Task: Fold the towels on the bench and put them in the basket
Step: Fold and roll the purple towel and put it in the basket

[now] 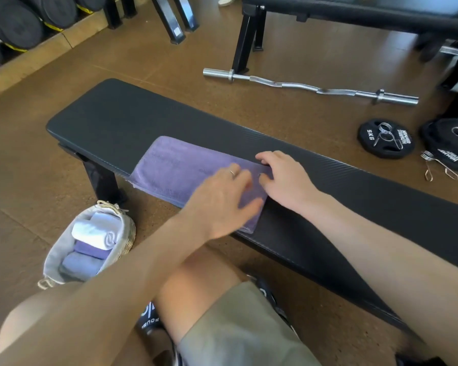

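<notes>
From the head view, a purple towel (175,170) lies flat on the black padded bench (111,114), already doubled into a long strip, its near edge hanging slightly over the bench's front rim. The left hand (220,199) lies palm-down on the strip's right part with fingers straight, pressing the cloth and gripping nothing. The right hand (283,175) sits just beside it at the towel's right end, fingers bent down onto the edge; whether they pinch the cloth or only press it cannot be told.

On the floor below the bench's left end stands the woven basket (128,233), holding a rolled white towel (95,229) and two folded purple ones.

The step in hand looks like smoothing and squaring the strip before the next fold. To do it well, the left palm should pin the cloth flat while the right takes both layers at the end together, so the edges stay aligned. The overhanging edge should be drawn back onto the pad first, or the fold may skew. The finished bundle must be compact, since the basket has little room left
</notes>
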`<state>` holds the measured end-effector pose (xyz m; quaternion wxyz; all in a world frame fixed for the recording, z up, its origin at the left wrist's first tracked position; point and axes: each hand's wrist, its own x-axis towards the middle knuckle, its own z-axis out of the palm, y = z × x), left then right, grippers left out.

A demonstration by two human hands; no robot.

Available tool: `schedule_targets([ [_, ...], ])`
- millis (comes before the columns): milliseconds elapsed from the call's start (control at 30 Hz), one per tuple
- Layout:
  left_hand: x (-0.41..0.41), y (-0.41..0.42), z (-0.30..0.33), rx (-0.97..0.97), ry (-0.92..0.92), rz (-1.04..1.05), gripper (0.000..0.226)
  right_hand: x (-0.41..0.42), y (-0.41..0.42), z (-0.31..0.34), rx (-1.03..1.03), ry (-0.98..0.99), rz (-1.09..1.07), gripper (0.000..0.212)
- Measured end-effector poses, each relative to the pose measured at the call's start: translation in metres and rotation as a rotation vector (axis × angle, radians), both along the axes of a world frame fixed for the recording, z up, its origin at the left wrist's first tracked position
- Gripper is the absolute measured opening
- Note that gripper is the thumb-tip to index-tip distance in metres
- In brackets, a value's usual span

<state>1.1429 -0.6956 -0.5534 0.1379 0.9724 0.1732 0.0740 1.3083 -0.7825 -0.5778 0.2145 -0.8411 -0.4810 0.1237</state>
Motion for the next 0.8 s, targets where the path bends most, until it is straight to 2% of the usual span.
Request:
schedule_targets([
  [33,-0.004,-0.012,-0.001,-0.020,0.071,-0.059,0.038,0.003,0.000,0.001,-0.027,0.011,-0.023,0.050],
  [100,-0.010,-0.026,-0.005,0.112,0.199,-0.110,0.045,0.006,0.003,0.004,-0.113,0.008,-0.037,0.052],
  [167,-0.014,-0.031,-0.010,0.252,0.229,-0.118,0.056,0.009,0.007,0.009,-0.193,0.012,-0.067,0.053],
  [233,-0.016,-0.035,-0.012,0.291,0.228,-0.108,0.061,0.012,0.008,0.012,-0.238,0.098,-0.103,0.045],
  [367,-0.021,-0.039,-0.013,0.286,0.202,-0.107,0.058,0.021,0.008,0.016,-0.142,0.325,-0.152,0.024],
  [467,-0.019,-0.042,-0.013,0.210,0.161,-0.010,0.056,0.022,0.007,0.025,-0.076,0.463,-0.185,0.021],
  [567,-0.014,-0.049,-0.016,0.269,0.190,0.043,0.058,0.020,0.002,0.029,-0.057,0.552,-0.188,0.020],
  [700,-0.007,-0.060,-0.018,0.350,0.231,0.102,0.043,0.021,-0.002,0.028,-0.049,0.579,-0.189,0.023],
  [800,-0.004,-0.070,-0.018,0.372,0.232,0.175,0.026,0.020,-0.007,0.031,-0.004,0.756,-0.251,0.027],
])
